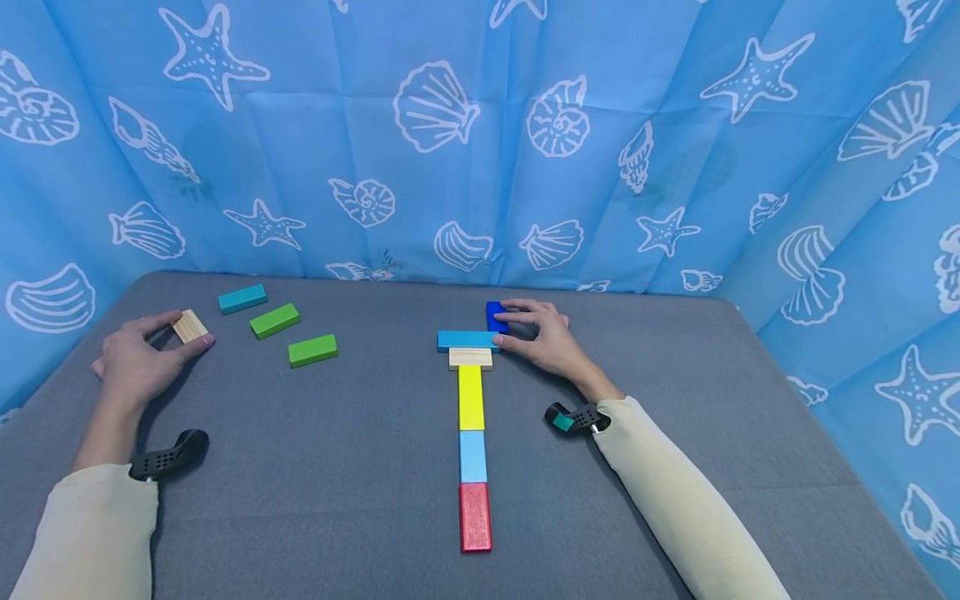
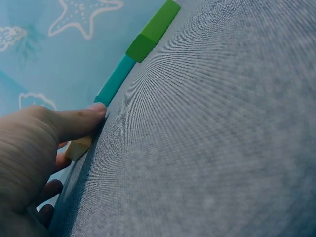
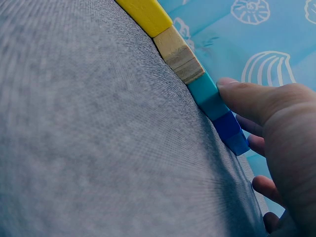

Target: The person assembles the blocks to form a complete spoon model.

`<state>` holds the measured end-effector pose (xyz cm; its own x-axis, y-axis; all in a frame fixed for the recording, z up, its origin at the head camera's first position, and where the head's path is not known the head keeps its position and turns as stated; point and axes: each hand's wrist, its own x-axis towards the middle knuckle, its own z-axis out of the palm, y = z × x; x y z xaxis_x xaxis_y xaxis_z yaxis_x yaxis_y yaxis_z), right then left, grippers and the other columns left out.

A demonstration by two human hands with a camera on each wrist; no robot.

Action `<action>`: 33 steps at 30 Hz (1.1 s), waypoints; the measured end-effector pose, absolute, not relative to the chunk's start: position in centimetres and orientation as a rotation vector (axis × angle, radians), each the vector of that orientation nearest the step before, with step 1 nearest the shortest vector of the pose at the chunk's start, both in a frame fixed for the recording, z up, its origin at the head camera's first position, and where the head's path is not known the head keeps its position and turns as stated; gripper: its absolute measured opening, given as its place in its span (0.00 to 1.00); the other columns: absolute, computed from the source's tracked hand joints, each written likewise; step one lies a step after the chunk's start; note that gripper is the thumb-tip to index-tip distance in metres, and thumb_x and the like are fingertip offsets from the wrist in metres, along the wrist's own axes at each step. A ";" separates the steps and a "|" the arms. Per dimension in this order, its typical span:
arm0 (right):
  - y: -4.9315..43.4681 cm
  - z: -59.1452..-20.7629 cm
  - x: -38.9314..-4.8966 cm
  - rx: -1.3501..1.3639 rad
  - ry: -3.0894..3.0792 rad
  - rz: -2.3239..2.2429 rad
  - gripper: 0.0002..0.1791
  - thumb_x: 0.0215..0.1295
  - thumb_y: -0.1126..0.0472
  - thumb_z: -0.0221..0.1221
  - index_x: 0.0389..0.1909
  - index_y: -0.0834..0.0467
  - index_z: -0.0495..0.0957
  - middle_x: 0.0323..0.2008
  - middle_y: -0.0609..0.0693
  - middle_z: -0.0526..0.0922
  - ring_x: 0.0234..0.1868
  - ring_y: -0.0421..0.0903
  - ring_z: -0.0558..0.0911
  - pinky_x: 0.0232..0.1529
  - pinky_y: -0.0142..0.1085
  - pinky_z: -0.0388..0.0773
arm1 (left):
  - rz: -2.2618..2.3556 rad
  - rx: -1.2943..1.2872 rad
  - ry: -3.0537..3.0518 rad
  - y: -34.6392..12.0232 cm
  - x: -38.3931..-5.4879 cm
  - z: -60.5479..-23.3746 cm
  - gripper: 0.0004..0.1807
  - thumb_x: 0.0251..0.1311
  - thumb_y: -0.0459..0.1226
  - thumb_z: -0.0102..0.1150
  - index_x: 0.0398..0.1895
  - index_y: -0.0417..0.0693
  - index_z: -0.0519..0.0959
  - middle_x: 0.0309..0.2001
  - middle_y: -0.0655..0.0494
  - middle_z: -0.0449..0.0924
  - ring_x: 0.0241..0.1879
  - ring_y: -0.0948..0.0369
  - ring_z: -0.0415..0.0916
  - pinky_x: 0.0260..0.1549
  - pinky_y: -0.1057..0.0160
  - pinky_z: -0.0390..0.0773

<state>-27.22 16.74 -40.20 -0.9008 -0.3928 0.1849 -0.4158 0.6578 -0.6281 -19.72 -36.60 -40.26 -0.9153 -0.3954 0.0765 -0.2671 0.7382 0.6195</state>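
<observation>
Dark-blue block (image 1: 494,309) near the bench's (image 1: 337,467) far edge is apparently pinched against the teal crosspiece (image 1: 465,341) by the right hand (image 1: 546,340), for alignment; a plain-wood block (image 1: 191,327) is pinched by the left hand (image 1: 141,358).

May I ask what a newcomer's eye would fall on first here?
Probably the line of coloured blocks running up the middle of the grey table, with a red block at its near end and the right hand at its far end. Next, perhaps, the blue curtain behind, printed with white shells and starfish.
</observation>
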 end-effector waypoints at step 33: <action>16.8 -40.2 -27.2 0.700 -2.816 1.089 0.26 0.65 0.51 0.69 0.61 0.57 0.82 0.70 0.53 0.72 0.72 0.59 0.60 0.66 0.62 0.46 | -0.893 0.514 -2.793 -36.7 -19.7 -40.1 0.48 0.68 0.57 0.56 0.76 0.31 0.54 0.71 0.18 0.46 0.70 0.24 0.40 0.60 0.25 0.41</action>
